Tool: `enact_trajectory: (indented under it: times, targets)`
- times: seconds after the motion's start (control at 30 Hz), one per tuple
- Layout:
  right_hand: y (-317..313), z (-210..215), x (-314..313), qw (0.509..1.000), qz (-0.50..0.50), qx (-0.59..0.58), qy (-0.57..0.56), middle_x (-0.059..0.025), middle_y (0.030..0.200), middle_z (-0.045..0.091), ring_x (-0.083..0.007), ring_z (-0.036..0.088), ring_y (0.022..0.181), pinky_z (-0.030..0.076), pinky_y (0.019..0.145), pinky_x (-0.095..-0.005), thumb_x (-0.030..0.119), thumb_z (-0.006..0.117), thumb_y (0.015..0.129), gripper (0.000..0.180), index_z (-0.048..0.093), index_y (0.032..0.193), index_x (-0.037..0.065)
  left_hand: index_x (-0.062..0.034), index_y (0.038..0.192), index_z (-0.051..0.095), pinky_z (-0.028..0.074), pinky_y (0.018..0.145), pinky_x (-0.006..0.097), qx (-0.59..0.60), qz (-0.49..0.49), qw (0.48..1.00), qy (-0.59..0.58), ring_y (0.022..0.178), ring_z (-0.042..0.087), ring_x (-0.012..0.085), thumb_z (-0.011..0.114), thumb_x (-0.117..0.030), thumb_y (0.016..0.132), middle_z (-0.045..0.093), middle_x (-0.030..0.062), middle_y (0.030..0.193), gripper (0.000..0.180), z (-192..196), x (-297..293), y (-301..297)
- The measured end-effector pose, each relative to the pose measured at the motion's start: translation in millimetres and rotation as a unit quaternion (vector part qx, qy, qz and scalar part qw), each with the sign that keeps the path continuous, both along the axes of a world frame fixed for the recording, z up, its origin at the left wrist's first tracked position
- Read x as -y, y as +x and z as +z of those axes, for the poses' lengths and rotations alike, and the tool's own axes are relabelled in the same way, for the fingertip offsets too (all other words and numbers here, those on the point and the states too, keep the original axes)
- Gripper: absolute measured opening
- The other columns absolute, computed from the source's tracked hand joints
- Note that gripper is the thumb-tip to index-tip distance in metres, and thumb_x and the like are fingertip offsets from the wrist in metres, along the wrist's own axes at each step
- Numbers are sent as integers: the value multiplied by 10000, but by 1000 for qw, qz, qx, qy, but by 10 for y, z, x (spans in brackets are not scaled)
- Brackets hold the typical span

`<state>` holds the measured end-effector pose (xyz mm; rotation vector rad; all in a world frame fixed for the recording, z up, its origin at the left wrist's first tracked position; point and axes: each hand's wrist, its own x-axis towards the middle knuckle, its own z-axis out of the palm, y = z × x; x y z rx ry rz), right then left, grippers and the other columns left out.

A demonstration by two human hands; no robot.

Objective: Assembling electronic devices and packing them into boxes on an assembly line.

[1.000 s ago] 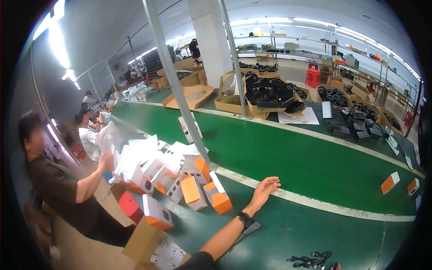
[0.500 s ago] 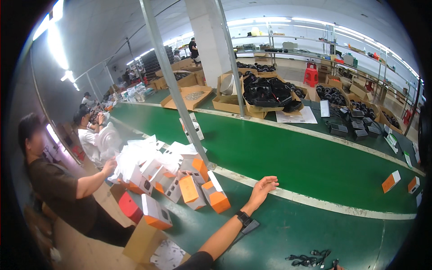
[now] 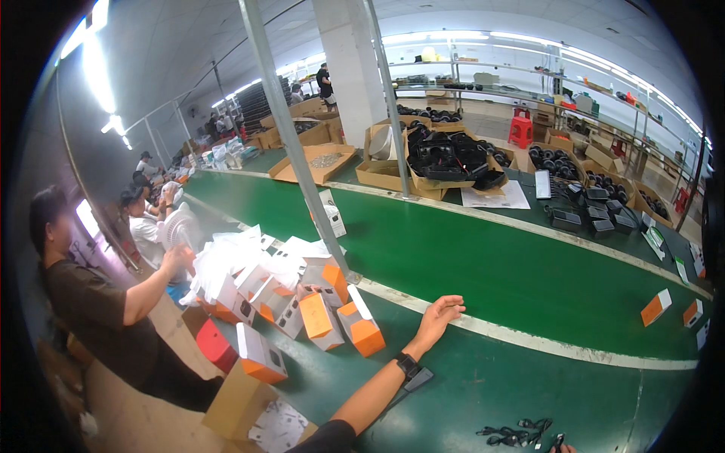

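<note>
My left hand [image 3: 438,320] rests by the pale edge strip of the green conveyor belt, fingers stretched out and holding nothing. A black watch [image 3: 408,368] is on that wrist. Only the fingertips of my right hand [image 3: 565,448] show at the bottom edge, pinched on the black end of a cable [image 3: 559,439]. Just left of them, several coiled black cables [image 3: 516,435] lie on the green table. Between my left arm and the co-worker sits a group of white and orange boxes [image 3: 320,321], some with lifted flaps.
A metal post [image 3: 294,143] rises beside the boxes. An open carton [image 3: 236,406] with printed papers stands at the lower left. Across the green belt [image 3: 453,257] are cartons of black parts [image 3: 451,157]. White and orange boxes [image 3: 656,307] sit on the belt's right.
The co-worker at the left has raised a hand from the white pile of boxes. My right fingertips and the cable end shift slightly; my left hand stays in place.
</note>
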<state>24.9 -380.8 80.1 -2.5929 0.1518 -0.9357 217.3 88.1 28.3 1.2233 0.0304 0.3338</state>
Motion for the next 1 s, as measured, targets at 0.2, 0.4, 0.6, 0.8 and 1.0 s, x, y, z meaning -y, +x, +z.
enact_trajectory:
  times: [0.2,0.4,0.6,0.8,1.0]
  targets:
    - [-25,5,23,1000,15,-1,22,-186,1101,732,-398,674,1010,534,943,-511,210,776,1028,222,783,1096,-1,7,1447,615,552,1118,372,-5,1,1000,1,1326,659,223,660,-125,1111,667,112,1410,364,19,7,-30]
    - [-23,-21,34,999,0,-7,37,-190,1083,722,-396,670,1005,536,934,-509,201,786,1025,205,783,1086,5,-27,1506,568,576,1086,394,-12,27,1000,-8,1331,652,246,674,-112,1098,616,147,1487,430,73,14,-34]
    - [8,1,48,999,-1,-13,52,-188,1122,714,-394,664,1030,533,935,-512,185,794,1023,194,786,1106,9,-46,1555,487,580,876,381,-58,283,957,33,1170,640,243,848,-199,952,594,189,1448,720,393,-180,620]
    - [39,80,30,999,-35,5,17,-197,1143,673,-388,642,1032,524,926,-505,156,818,1006,174,821,1134,39,-22,1640,313,370,1239,580,-111,683,671,268,1491,393,490,985,-247,766,383,277,1622,1125,889,-1405,1476]
    - [88,-91,65,1000,0,0,-1,-188,1139,665,-367,635,1018,529,905,-489,130,812,1014,177,830,1168,44,-58,1700,222,358,1260,575,-226,787,517,250,1516,390,522,1025,-309,726,309,373,1650,1287,907,-2490,1386]
